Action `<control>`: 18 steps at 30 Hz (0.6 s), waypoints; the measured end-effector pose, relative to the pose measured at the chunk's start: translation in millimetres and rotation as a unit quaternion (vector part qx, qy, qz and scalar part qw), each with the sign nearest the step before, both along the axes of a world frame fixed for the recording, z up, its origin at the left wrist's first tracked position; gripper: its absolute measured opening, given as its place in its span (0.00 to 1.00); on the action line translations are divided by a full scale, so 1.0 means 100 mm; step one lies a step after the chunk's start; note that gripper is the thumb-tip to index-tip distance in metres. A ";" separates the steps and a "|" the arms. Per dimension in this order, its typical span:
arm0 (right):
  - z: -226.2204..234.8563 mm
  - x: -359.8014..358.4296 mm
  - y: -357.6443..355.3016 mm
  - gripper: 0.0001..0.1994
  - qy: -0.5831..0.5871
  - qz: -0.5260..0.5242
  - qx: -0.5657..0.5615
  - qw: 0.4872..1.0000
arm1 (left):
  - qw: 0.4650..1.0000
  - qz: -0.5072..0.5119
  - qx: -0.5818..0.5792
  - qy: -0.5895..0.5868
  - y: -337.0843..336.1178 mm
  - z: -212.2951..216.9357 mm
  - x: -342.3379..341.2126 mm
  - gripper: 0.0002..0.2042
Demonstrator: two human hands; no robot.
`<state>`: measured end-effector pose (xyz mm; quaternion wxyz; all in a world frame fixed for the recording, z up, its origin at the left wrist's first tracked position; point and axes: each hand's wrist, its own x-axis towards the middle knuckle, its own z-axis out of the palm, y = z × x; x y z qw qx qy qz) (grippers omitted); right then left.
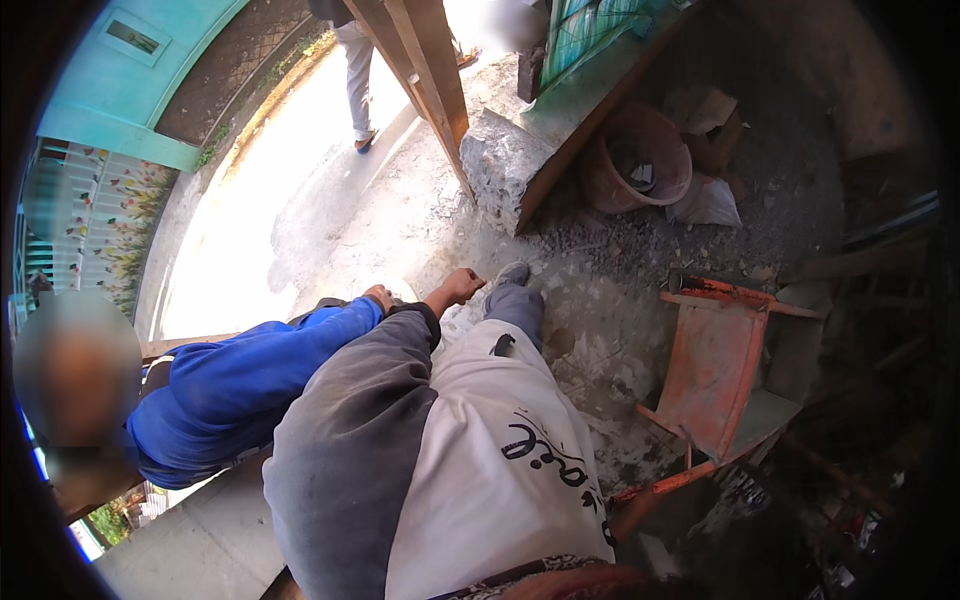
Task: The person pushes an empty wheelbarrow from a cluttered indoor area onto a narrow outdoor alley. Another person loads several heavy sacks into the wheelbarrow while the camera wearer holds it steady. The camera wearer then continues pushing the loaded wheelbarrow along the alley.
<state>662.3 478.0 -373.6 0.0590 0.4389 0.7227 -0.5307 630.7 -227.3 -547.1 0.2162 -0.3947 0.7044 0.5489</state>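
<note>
My left arm reaches forward in a grey sleeve with a dark cuff. Its hand, my left hand [460, 287], is closed with the fingertips pressed together. Whatever might be between them is too small to make out. Close by on the left is a co-worker's hand [380, 296], at the end of a blue sleeve [270, 365]; its fingers look bent, and what it touches is hidden. My right hand does not show. Below my hands are my grey trouser leg [516, 310] and shoe [514, 272], on rough, dusty ground.
Wooden posts [425, 75] stand ahead beside a broken concrete wall end [505, 165]. Farther right are a pinkish bucket [638, 165] and a whitish sack [708, 204] amid rubble. An orange metal frame with a panel [710, 370] lies at right. Another person's leg [355, 85] shows on the sunlit path.
</note>
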 end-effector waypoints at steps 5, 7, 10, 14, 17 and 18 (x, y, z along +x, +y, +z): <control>0.24 -0.08 -0.41 0.11 -0.114 -0.114 -0.072 0.984 | 0.999 0.026 0.027 0.005 -0.19 0.08 0.08 0.22; 0.30 -0.10 -0.57 0.11 -0.109 -0.097 -0.045 0.988 | 0.998 0.039 0.043 -0.020 -0.24 0.07 0.31 0.22; 0.34 -0.15 -0.77 0.10 -0.097 -0.064 -0.006 0.993 | 0.995 0.086 0.046 -0.021 -0.33 -0.06 0.83 0.18; 0.44 -0.23 -1.15 0.10 -0.094 -0.033 0.022 0.995 | 0.993 -0.008 -0.088 -0.074 -0.54 -0.62 1.77 0.21; 0.47 -0.39 -1.42 0.10 -0.084 -0.011 0.041 0.996 | 0.957 -0.149 -0.235 -0.081 -0.60 -0.80 1.95 0.23; 0.47 -0.45 -1.45 0.09 -0.073 -0.005 0.050 0.996 | 0.979 -0.100 -0.168 -0.056 -0.59 -0.57 1.78 0.23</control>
